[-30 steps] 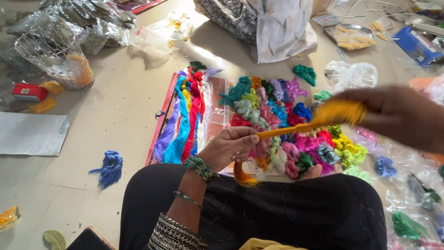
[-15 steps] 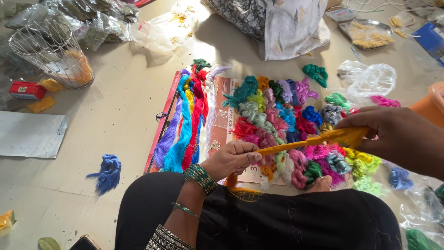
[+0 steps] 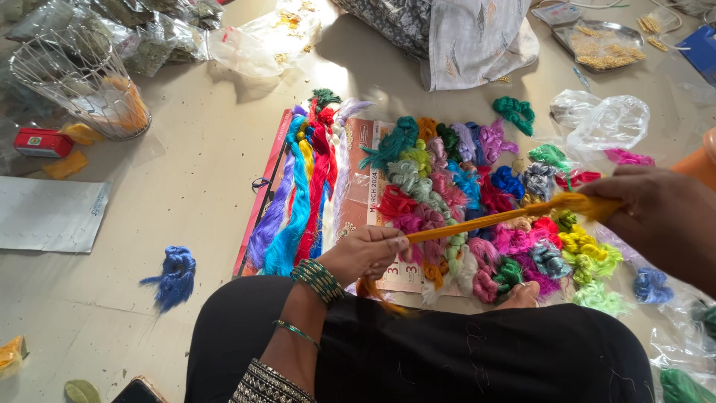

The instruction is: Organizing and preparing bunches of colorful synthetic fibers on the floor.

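Observation:
A stretch of orange thread (image 3: 485,222) runs taut between my two hands above my lap. My left hand (image 3: 365,252), with green bangles on the wrist, pinches its near end, and a loose orange tail curls below it. My right hand (image 3: 656,216) is closed on the far end at the right. Under the thread lies a heap of many-coloured thread skeins (image 3: 477,201) on a calendar sheet (image 3: 358,186). Long hanks of purple, blue, yellow and red thread (image 3: 298,201) lie along the sheet's left side.
A loose blue skein (image 3: 173,275) lies on the floor at left, near a white paper (image 3: 48,215). A wire basket (image 3: 78,82), a small red box (image 3: 43,142) and plastic bags (image 3: 604,119) sit around. A metal tray (image 3: 597,41) is at top right.
My right hand has dropped lower and moved right, drawing the orange thread out longer and flatter. My left hand stays put, still pinching its end.

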